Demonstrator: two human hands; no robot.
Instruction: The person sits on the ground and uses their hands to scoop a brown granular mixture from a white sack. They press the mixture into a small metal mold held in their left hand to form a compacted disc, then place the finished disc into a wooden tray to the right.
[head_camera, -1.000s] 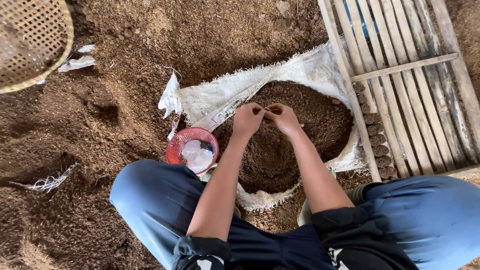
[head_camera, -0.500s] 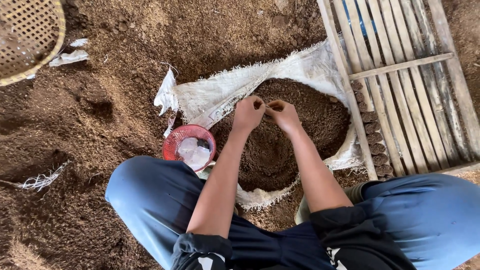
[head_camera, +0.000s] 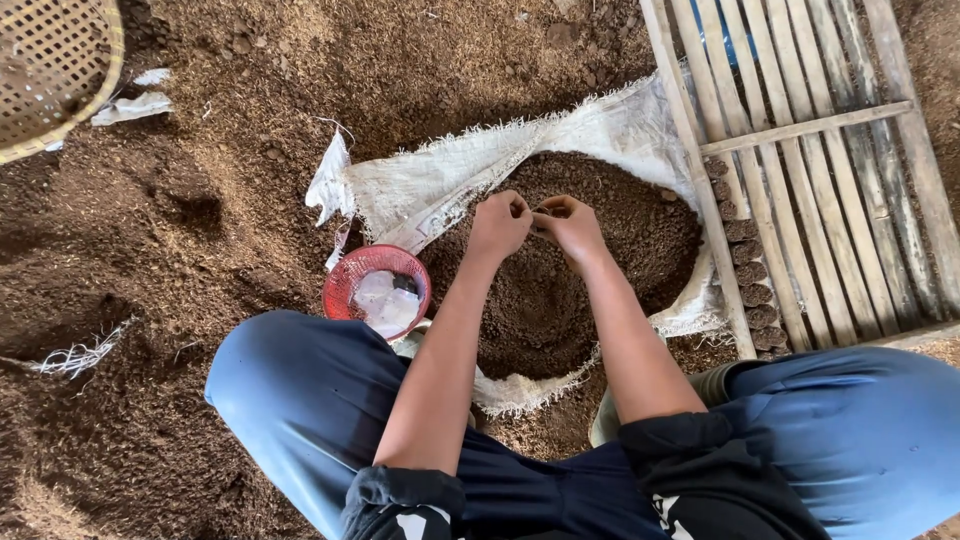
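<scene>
Head view: left hand (head_camera: 500, 224) and right hand (head_camera: 568, 222) meet fingertip to fingertip, both grips narrow, pinching something too small to identify, directly over the soil-filled white sack (head_camera: 600, 130); red basket (head_camera: 377, 290) sits near-left.

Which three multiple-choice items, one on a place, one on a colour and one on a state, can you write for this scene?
1. Where is the small basket?
A. left of the sack
B. on the slats
C. inside the sack

2. What colour is that basket?
A. blue
B. red
C. green

3. How are the hands?
A. spread far apart
B. close together above the soil
C. resting on the knees

Answers:
1 A, it sits by the white sack.
2 B, its mesh is red.
3 B, left hand and right hand meet over the dark soil.
</scene>
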